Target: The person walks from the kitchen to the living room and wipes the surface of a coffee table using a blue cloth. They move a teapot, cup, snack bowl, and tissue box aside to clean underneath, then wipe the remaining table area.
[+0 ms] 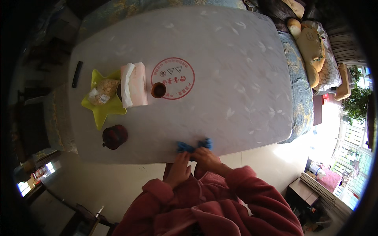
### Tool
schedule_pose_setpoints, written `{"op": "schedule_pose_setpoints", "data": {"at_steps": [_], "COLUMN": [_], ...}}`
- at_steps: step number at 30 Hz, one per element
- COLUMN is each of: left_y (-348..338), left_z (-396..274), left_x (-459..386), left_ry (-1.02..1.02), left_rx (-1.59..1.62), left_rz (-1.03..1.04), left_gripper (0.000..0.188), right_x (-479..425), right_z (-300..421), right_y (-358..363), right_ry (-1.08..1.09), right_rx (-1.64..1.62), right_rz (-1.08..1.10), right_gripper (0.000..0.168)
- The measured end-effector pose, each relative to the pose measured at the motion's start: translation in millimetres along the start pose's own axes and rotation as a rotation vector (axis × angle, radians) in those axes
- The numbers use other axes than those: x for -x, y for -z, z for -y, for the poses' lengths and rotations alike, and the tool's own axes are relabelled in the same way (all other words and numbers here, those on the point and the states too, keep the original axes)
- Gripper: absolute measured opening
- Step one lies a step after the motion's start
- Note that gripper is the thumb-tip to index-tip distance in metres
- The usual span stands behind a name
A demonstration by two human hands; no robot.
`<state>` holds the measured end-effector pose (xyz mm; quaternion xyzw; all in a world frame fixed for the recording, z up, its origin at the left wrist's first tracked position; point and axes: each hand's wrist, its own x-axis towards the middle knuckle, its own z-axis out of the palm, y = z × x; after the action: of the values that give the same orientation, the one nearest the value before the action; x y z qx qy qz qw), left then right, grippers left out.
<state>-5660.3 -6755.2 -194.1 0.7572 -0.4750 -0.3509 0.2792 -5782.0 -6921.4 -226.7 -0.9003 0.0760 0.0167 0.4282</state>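
A crumpled blue cloth [205, 143] lies at the near edge of the table [236, 59], bunched into two lumps. My right hand [206, 159] is closed over its middle, fingers curled on the fabric. Beside it, my left hand [180, 168] has its fingertips on the cloth's left part, with the thumb held apart. Whether the left fingers grip the fabric is not clear. Both hands are slightly blurred, close together in front of my body, below red sleeves.
Left on the table are a pink tissue box [138, 85], a brown cup [158, 90], a yellow-green star-shaped tray [102, 116] holding a bagged item [104, 90], a black remote control [77, 74] and a rounded dark red object [115, 137]. A sofa with cushions [310, 50] borders the right side.
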Motion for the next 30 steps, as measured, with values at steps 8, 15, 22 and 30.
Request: {"op": "schedule_pose_setpoints", "data": {"at_steps": [8,15,22,30], "left_y": [-15,39,97,103], "left_z": [-27,29,60,69], "left_x": [-87,-122,-168,-207], "left_ry": [-0.160,0.248,0.286,0.259], "left_rx": [0.274,0.489,0.461,0.304], "left_rz": [-0.009,-0.615,-0.880,-0.941], "left_gripper": [0.051,0.055,0.076,0.086], "right_x": [23,-97,-267,-400], "right_z": [-64,-147,-220,-174], "right_y": [76,144,206,171], "right_ry": [-0.124,-0.321,-0.359,0.115], "right_rx": [0.348,0.488,0.376,0.233], "right_rz": [-0.257,-0.595,-0.976,-0.753], "right_gripper": [0.025,0.030,0.042,0.042]}}
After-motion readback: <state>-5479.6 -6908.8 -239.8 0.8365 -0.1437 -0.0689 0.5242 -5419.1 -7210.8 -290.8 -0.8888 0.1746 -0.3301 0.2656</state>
